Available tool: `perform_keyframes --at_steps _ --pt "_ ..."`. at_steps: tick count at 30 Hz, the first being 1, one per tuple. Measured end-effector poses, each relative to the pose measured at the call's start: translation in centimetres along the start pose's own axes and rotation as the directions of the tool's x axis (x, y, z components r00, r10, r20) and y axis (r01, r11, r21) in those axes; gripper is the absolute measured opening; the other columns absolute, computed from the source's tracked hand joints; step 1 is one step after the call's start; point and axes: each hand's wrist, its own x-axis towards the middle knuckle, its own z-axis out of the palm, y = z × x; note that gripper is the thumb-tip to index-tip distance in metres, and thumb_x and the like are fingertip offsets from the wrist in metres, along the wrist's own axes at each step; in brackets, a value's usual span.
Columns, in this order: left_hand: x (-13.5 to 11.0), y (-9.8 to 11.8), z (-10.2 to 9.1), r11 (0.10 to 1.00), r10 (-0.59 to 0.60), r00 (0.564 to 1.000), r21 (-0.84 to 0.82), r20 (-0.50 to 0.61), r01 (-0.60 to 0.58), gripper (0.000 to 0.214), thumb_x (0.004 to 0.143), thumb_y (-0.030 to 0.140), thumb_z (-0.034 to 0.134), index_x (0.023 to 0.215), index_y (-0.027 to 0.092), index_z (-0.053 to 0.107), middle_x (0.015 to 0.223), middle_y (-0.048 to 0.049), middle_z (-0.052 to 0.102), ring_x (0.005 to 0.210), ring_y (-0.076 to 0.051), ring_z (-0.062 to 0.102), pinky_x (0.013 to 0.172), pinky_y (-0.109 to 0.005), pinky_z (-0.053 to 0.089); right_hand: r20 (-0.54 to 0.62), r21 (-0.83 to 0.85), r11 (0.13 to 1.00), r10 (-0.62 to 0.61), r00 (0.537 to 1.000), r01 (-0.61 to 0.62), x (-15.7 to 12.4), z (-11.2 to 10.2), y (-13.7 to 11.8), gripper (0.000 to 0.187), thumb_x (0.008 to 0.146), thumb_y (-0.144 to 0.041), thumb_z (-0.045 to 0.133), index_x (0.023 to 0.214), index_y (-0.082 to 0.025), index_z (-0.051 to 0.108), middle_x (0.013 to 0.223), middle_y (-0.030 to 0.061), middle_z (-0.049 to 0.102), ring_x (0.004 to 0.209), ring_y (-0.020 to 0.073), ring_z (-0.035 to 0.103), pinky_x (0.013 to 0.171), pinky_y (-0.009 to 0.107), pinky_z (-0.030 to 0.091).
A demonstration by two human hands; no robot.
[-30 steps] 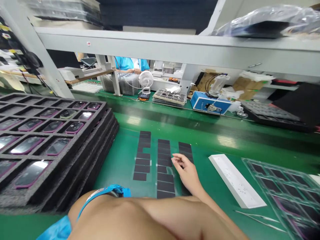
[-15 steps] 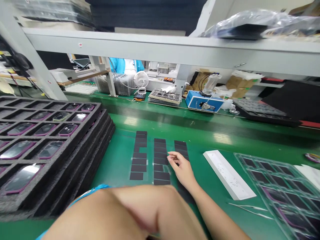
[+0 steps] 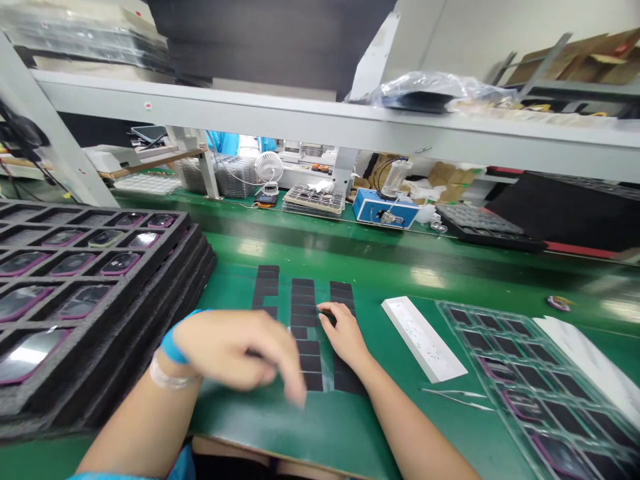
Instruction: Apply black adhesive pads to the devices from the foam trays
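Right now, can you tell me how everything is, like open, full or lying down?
Left hand: fingers bent, blurred; can't tell if it holds anything.
Right hand: thumb and finger apart, nothing seen between.
Black pieces: lying flat in columns.
Tweezers: lying down, arms apart.
White tray: lying down, speckled.
Foam tray: partly full.
Clear tray: holding black and purple-edged pieces.
Fan: upright; can't tell if spinning.
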Motion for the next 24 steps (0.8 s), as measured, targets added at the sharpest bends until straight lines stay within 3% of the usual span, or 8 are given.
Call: perform_keyframes --at_steps 1,2,4,7,10,12,24 --pt "1.6 -0.5 0.7 1.0 -0.019 0.999 0.021 0.043 0.018 0.052 0.084 0.058 0.043 0.128 0.033 0.053 0.133 0.0008 0.052 0.128 -0.026 0.04 0.106 -0.036 0.033 0.006 -0.064 0.998 -0.027 1.0 0.027 0.0 -0.2 -0.1 0.023 0.083 -0.022 0.046 0.099 -0.02 0.063 0.101 0.007 0.066 0.103 0.0216 0.055 0.095 0.041 0.042" --pt "3.2 -1.3 1.6 0.994 -0.095 0.995 0.056 0.006 0.095 0.059 0.083 0.057 0.044 0.136 0.032 0.042 0.142 0.0001 0.042 0.133 -0.027 0.031 0.109 -0.04 0.027 0.021 -0.122 0.991 -0.044 0.999 0.046 -0.1 -0.4 -0.2 0.024 0.084 -0.022 0.047 0.101 -0.02 0.064 0.106 0.0075 0.065 0.108 0.0224 0.052 0.098 0.042 0.039" --pt "5.7 -3.4 3.7 0.923 -0.332 0.942 0.188 -0.045 0.334 0.093 0.069 0.063 0.059 0.145 0.026 0.021 0.153 -0.0053 0.014 0.14 -0.034 0.004 0.11 -0.055 0.011 0.083 -0.22 0.974 -0.042 0.996 0.059 -0.2 -0.6 -0.6 0.03 0.085 -0.027 0.049 0.11 -0.019 0.062 0.122 0.0087 0.059 0.12 0.0237 0.044 0.104 0.043 0.033" --pt "7.2 -6.6 6.2 0.854 -0.46 0.888 0.28 0.011 0.439 0.115 0.059 0.07 0.062 0.147 0.022 0.007 0.153 -0.0089 -0.003 0.138 -0.036 -0.01 0.106 -0.063 0.0 0.251 -0.34 0.938 0.019 0.968 0.069 -0.6 -0.8 -1.1 0.051 0.085 -0.04 0.052 0.131 -0.018 0.05 0.143 0.0079 0.04 0.136 0.025 0.023 0.112 0.045 0.018" --pt "6.9 -8.4 7.3 0.861 -0.448 0.893 0.285 0.034 0.421 0.115 0.06 0.074 0.058 0.147 0.023 0.003 0.153 -0.0079 -0.007 0.138 -0.034 -0.012 0.106 -0.062 -0.001 0.401 -0.39 0.918 0.096 0.911 0.075 -0.9 -0.7 -1.4 0.063 0.087 -0.05 0.046 0.141 -0.018 0.035 0.15 0.0061 0.025 0.141 0.0242 0.01 0.114 0.045 0.009" --pt "6.6 -8.6 7.2 0.865 -0.439 0.898 0.284 0.031 0.413 0.114 0.06 0.075 0.056 0.147 0.024 0.002 0.152 -0.0071 -0.007 0.138 -0.033 -0.012 0.106 -0.062 -0.002 0.441 -0.399 0.915 0.132 0.888 0.062 -0.9 -0.6 -1.4 0.065 0.088 -0.053 0.041 0.143 -0.019 0.03 0.152 0.0051 0.019 0.141 0.0234 0.007 0.114 0.044 0.009" --pt "6.8 -8.8 7.4 0.874 -0.431 0.902 0.26 0.023 0.411 0.116 0.059 0.074 0.057 0.147 0.022 0.003 0.152 -0.0078 -0.007 0.138 -0.033 -0.012 0.106 -0.062 -0.002 0.459 -0.408 0.91 0.142 0.877 0.066 -1.1 -0.7 -1.6 0.067 0.089 -0.055 0.039 0.144 -0.02 0.027 0.152 0.0057 0.015 0.141 0.023 0.004 0.114 0.045 0.008"
